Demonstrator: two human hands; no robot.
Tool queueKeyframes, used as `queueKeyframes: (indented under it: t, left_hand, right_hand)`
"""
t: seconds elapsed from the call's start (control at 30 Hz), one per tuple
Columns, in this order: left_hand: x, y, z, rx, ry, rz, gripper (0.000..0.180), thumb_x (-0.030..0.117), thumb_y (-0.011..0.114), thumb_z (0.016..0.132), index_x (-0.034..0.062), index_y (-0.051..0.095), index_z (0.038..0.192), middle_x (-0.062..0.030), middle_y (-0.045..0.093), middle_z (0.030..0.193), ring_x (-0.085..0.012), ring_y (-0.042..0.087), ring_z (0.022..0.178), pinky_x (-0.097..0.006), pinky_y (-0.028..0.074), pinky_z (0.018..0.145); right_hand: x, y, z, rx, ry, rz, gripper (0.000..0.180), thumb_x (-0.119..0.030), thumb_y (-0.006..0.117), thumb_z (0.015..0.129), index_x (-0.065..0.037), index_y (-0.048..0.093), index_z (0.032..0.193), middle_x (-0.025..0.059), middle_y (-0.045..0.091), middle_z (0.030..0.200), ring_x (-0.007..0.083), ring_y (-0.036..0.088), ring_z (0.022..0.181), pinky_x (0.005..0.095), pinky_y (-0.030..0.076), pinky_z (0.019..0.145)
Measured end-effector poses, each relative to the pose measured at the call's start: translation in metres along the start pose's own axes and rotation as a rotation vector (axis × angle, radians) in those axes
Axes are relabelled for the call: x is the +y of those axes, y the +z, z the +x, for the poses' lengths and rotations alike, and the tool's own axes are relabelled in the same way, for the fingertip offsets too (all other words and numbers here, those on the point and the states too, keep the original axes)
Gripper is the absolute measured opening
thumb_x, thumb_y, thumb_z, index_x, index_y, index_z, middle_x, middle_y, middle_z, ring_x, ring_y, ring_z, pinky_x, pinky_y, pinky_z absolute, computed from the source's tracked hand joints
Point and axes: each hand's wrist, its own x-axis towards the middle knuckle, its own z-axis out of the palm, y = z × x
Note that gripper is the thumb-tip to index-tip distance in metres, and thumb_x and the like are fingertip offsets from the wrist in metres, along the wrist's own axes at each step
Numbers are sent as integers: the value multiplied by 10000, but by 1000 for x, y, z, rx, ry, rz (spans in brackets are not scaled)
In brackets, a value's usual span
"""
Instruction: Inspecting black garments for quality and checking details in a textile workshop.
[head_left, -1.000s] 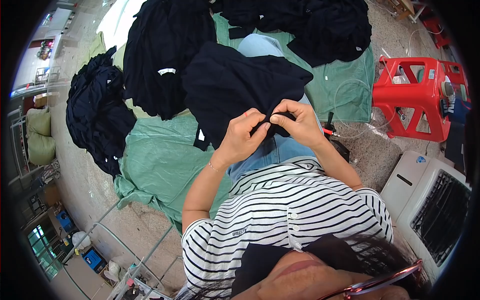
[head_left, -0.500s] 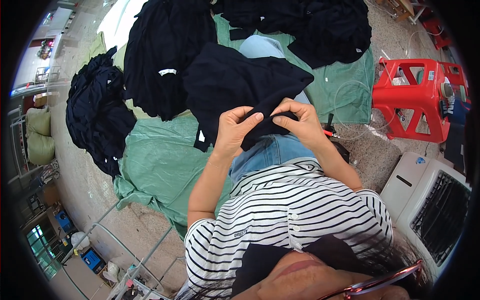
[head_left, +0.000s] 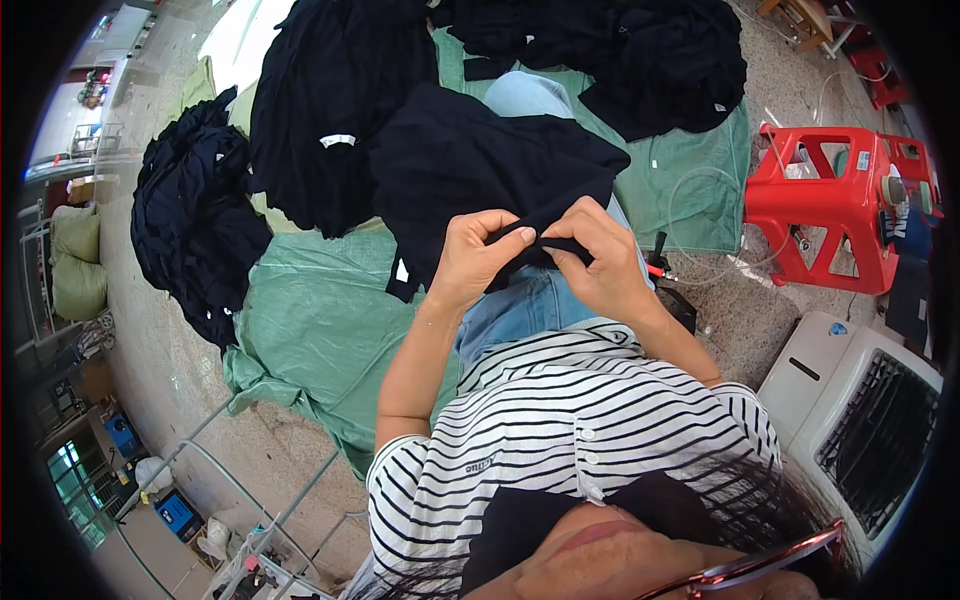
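Observation:
A black garment (head_left: pixel 470 160) lies spread over my lap, its near edge lifted and bunched between my hands. My left hand (head_left: pixel 476 258) pinches that edge between thumb and fingers. Close beside it, my right hand (head_left: pixel 600 260) also pinches the fabric, thumb below and fingers curled over the top. The two thumbs nearly meet. A white label (head_left: pixel 403 271) shows at the garment's lower left corner. Blue jeans (head_left: pixel 515 305) are visible under the cloth. What lies inside the folds is hidden.
Heaps of black garments lie ahead (head_left: pixel 340 110), at the far left (head_left: pixel 190 220) and far right (head_left: pixel 670 70) on green sheeting (head_left: pixel 310 320). To the right are a red plastic stool (head_left: pixel 825 205) and a white air cooler (head_left: pixel 850 400). Metal tubing (head_left: pixel 215 465) stands at lower left.
My right hand has shifted slightly left and its fingers have curled further over the fabric edge. The left hand keeps its pinch, and the garment stays on my lap.

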Motion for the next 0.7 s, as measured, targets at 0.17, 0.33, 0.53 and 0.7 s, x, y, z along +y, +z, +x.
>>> queueKeyframes:
  t: [0.17, 0.33, 0.53, 0.7]
  left_hand:
    - [0, -3, -3, -41, 95, 209, 126, 86, 705, 926, -14, 701, 849, 81, 551, 697, 7, 418, 647, -193, 310, 545]
    - [-7, 0, -1, -77, 121, 216, 174, 128, 642, 983, -23, 664, 898, 78, 536, 727, -13, 413, 677, -219, 340, 559]
    - [-17, 2, -4, -35, 169, 410, 154, 102, 623, 975, -45, 637, 931, -3, 538, 712, -70, 449, 662, -262, 376, 572]
    - [-13, 6, -6, -11, 353, 505, 145, 88, 654, 932, -56, 639, 948, -93, 555, 742, -175, 509, 638, -288, 415, 589]
  right_hand:
    - [0, 2, 1, 28, -59, -7, 292, 124, 735, 682, 5, 680, 943, 95, 595, 821, 228, 612, 684, 303, 474, 568]
    - [6, 1, 2, 3, -110, -2, 270, 107, 744, 686, 4, 682, 928, 84, 600, 817, 232, 620, 655, 311, 482, 547]
    - [7, -2, -1, -59, -5, 10, 280, 108, 756, 692, 11, 706, 950, 78, 615, 809, 185, 596, 662, 284, 452, 554]
    - [11, -2, -2, -57, 6, 0, 240, 82, 774, 706, 14, 707, 926, 75, 616, 799, 186, 598, 661, 285, 447, 548]
